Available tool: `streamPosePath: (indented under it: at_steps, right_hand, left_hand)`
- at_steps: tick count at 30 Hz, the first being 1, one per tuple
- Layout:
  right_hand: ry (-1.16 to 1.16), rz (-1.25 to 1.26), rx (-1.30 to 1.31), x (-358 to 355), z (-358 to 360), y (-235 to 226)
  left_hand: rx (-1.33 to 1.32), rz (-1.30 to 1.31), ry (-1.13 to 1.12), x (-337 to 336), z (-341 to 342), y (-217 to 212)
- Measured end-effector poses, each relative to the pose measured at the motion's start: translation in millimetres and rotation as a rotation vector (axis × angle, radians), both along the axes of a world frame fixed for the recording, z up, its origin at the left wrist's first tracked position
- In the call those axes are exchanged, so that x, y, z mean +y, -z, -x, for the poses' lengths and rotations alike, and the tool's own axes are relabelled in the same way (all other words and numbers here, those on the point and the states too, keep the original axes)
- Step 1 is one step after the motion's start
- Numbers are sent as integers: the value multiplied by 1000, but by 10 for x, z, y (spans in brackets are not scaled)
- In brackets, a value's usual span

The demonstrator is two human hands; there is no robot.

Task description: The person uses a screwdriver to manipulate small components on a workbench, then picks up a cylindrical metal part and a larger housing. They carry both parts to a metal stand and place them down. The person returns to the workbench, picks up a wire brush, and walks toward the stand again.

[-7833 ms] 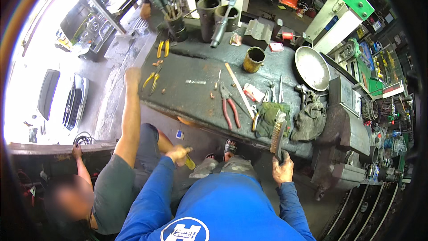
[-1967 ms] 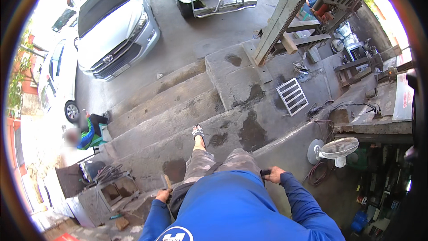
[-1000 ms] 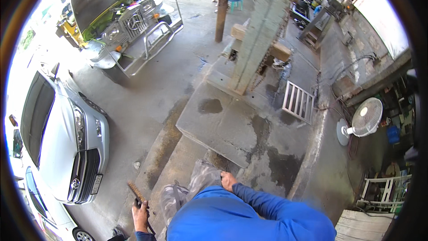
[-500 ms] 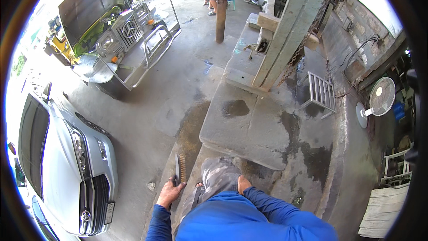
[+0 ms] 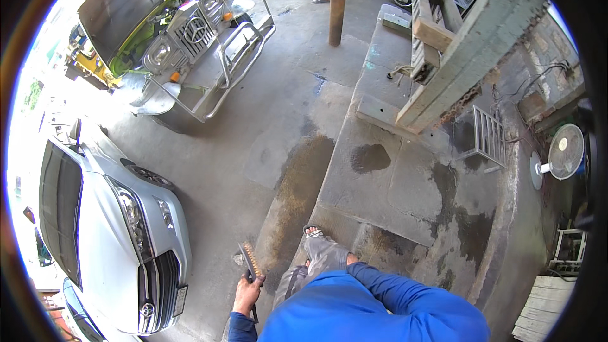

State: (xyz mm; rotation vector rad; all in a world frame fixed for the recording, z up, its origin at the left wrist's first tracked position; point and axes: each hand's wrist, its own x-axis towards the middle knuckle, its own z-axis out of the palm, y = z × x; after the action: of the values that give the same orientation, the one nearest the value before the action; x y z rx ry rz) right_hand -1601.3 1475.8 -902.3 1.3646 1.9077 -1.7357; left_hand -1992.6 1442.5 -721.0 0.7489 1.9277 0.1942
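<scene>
My left hand (image 5: pixel 247 292) has its fingers clenched around a wire brush (image 5: pixel 251 265) whose long axis points up and ahead over the concrete floor (image 5: pixel 253 126), while my right hand is hidden behind my knee, grip unreadable.

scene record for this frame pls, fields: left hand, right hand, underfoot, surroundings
left hand: left hand grips a wire brush, bristles up
right hand: right hand rests by the knee, holds nothing visible
underfoot: sandalled foot on a stained concrete step
surroundings: silver car to the left; open-hooded vehicle ahead; standing fan right
</scene>
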Motion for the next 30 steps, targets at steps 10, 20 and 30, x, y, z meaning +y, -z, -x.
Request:
streamPosePath:
  at_steps: [10,20,30]
  right_hand:
    - [22,90,-12,364,283,78]
    - [88,110,10,505,511,245]
    - [-189,-4,102,1352,514,654]
  left_hand:
    - [-22,77,315,908,57,100]
    - [-33,36,423,1670,252,350]
    - [-80,17,602,3522,180,632]
